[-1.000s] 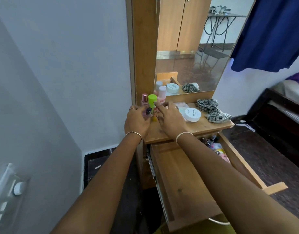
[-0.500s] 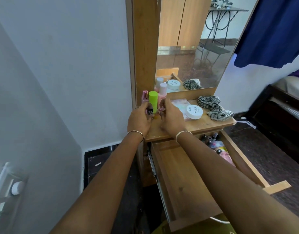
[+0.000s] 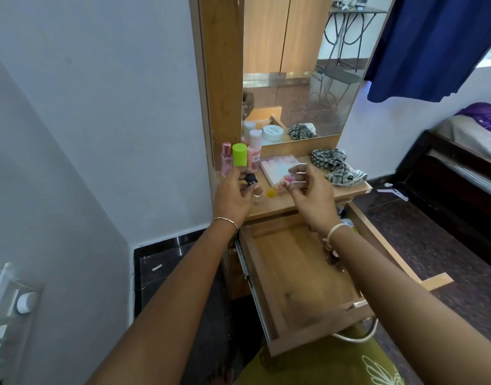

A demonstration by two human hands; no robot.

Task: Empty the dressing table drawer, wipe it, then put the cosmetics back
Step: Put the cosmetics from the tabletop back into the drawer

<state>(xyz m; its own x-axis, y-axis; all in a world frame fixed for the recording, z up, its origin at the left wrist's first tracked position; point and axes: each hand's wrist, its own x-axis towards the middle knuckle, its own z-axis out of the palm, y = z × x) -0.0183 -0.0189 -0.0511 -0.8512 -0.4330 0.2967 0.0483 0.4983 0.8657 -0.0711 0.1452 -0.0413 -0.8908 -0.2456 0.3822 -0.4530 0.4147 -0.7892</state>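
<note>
Drawer (image 3: 294, 273): pulled open, small bottles (image 3: 341, 211) in its far right corner. Beyond the drawer, on the desk (image 3: 280, 204): green-capped bottle (image 3: 239, 154), pink bottle (image 3: 254, 157), checked cloth (image 3: 337, 167). Left hand (image 3: 233, 197) pinches a dark-capped bottle (image 3: 251, 179); right hand (image 3: 312, 197) pinches a small pink item (image 3: 288, 179).

The drawer (image 3: 294, 273) stands pulled out below and before the tabletop (image 3: 280, 204), a few cosmetics (image 3: 333, 258) along its right side. On the tabletop a row of bottles (image 3: 239, 158) stands back left, a flat box (image 3: 276, 168) just right of it, a cloth (image 3: 337, 166) at the right end; the mirror (image 3: 294, 79) rises behind. The left hand (image 3: 233, 195) holds a small bottle (image 3: 251, 179) above the front left corner
</note>
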